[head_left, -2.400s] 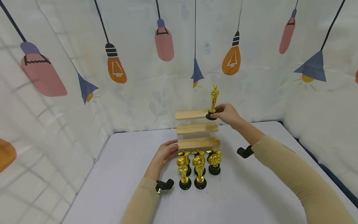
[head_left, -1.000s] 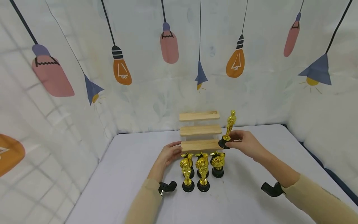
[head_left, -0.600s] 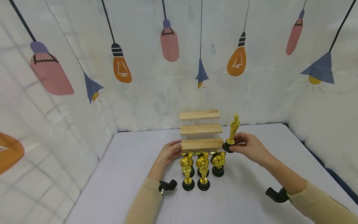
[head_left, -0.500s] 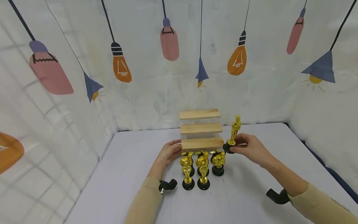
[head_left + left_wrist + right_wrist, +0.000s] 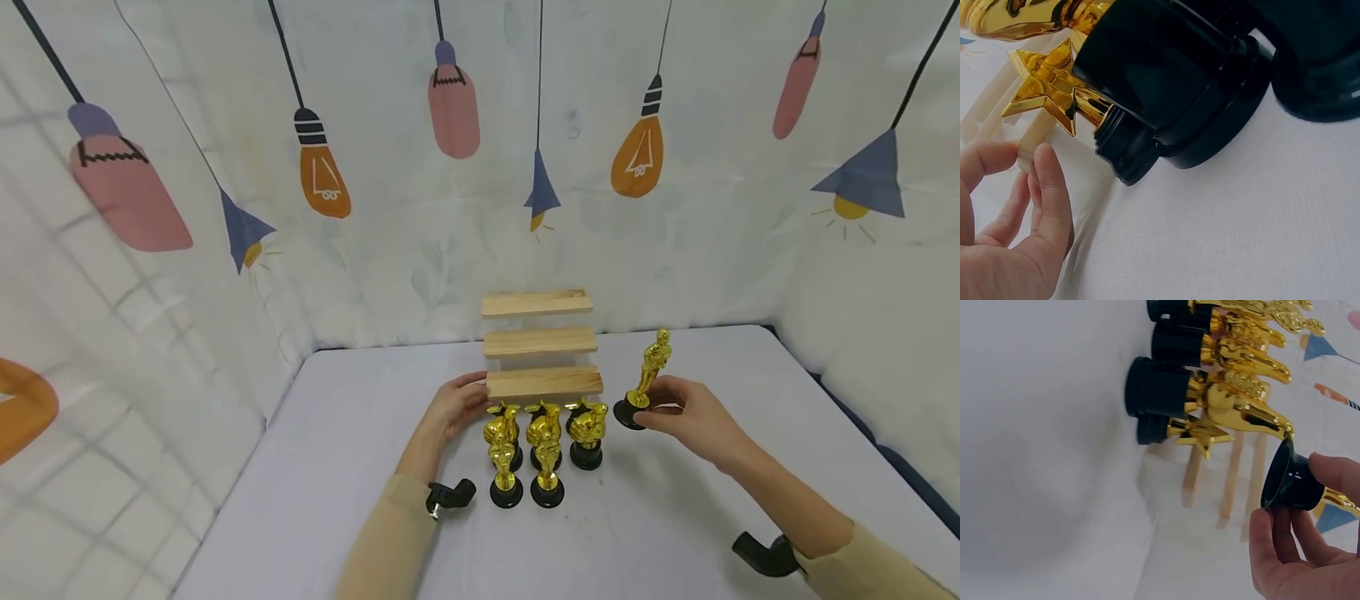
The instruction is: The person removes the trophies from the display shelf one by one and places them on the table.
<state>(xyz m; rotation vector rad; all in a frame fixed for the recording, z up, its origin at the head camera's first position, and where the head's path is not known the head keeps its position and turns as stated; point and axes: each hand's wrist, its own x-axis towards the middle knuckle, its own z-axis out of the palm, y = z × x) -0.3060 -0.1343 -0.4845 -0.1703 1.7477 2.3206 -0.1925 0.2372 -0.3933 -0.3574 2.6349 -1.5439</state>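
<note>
My right hand [image 5: 688,418] grips a gold figure trophy [image 5: 651,367] by its round black base. The trophy is in the air to the right of the small shelf rack, tilted a little to the right. The right wrist view shows thumb and fingers around the black base [image 5: 1302,484], its hollow underside visible. My left hand [image 5: 453,408] pinches the left end of the lowest wooden shelf [image 5: 543,383] between thumb and fingers, as the left wrist view shows at the shelf end [image 5: 1034,140]. Above it, the middle board [image 5: 540,342] and top board [image 5: 536,304] carry nothing.
Just before the rack stand several gold trophies on black bases, among them a front pair [image 5: 506,475] and one at the right [image 5: 587,433]. A gold star [image 5: 1047,84] shows behind them. White cloth covers the table [image 5: 337,467]; a lamp-printed curtain [image 5: 390,275] hangs behind.
My right hand has carried the figure trophy from the top board's right end down and to the right, away from the rack. My left hand stays at the lowest shelf.
</note>
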